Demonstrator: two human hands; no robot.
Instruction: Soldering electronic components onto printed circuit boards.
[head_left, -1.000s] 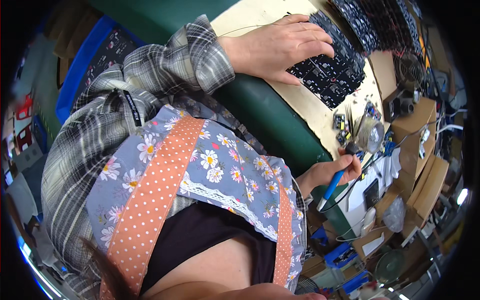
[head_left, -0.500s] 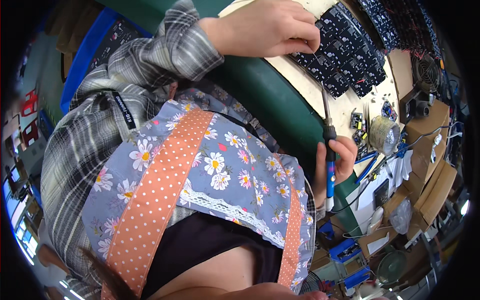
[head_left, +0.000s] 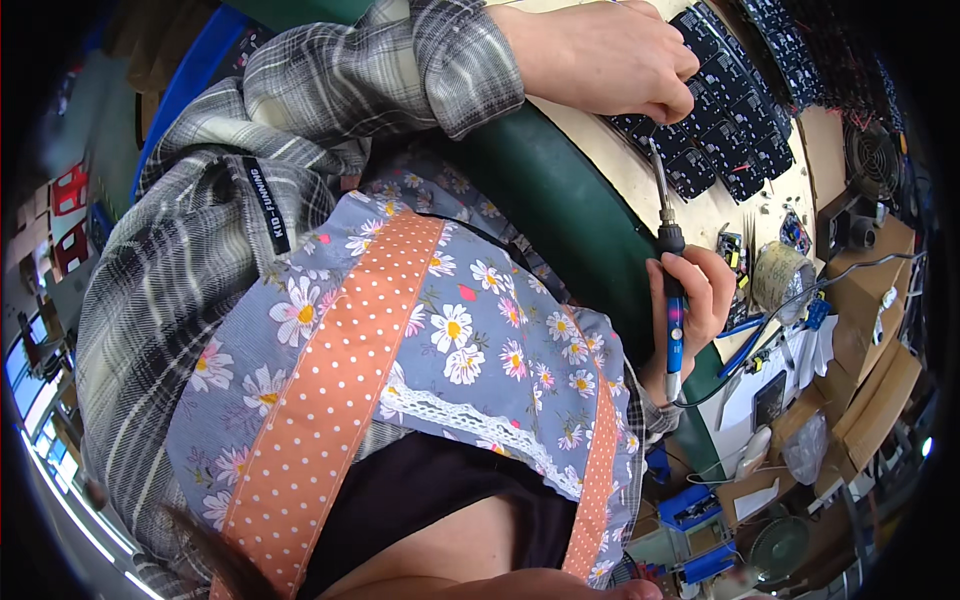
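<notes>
My right hand [head_left: 705, 290] is closed around the blue and black handle of a soldering iron [head_left: 674, 335]. The iron's metal tip points away from me, reaching the near edge of a group of black circuit boards [head_left: 740, 110]. Over the left part of those boards is my left hand [head_left: 605, 62], its fingers pinched together. Whatever lies between its fingertips is too small or hidden to make out. The boards lie side by side on a pale board [head_left: 590, 135] on the bench.
Right of the iron stand a pale round roll [head_left: 783, 276] and small electronic parts [head_left: 733, 255]. Blue-handled tools [head_left: 738, 350] lie nearer. More boards with red wires [head_left: 850, 90] are stacked far right, near a fan [head_left: 872, 155]. Cardboard boxes [head_left: 870, 290] stand beyond. The iron's cord runs rightward.
My left hand has shifted right, further over the boards. The view has moved slightly; the soldering iron stays in my right hand, its tip still by the near board edge.
</notes>
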